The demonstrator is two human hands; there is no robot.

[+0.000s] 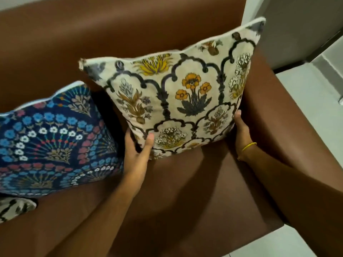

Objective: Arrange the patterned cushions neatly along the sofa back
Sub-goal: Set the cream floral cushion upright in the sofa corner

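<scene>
Both of my hands are clamped on the cream square cushion printed with yellow and orange flowers in dark scalloped arches [185, 97]: my left hand [137, 154] grips its lower left corner, thumb pressed on the front face and fingers tucked behind, while my right hand [241, 132] presses flat against its lower right edge, with a thin yellow band [248, 146] around that wrist. So my hands are apart, one on each side of the cushion. It stands tilted at the centre of the frame, its lower edge on the brown leather sofa seat [185, 191] and its white-piped top edge leaning toward the brown sofa back [130, 30]; its right side is close against the brown armrest [274, 108]. At the left of the frame, just beside it, a navy blue cushion with blue, white and pink flower fans [52, 140] leans against the sofa back. A corner of another cream cushion with dark markings [14, 206] pokes in at the lower left edge. Pale floor tiles [315, 101] show at the right.
</scene>
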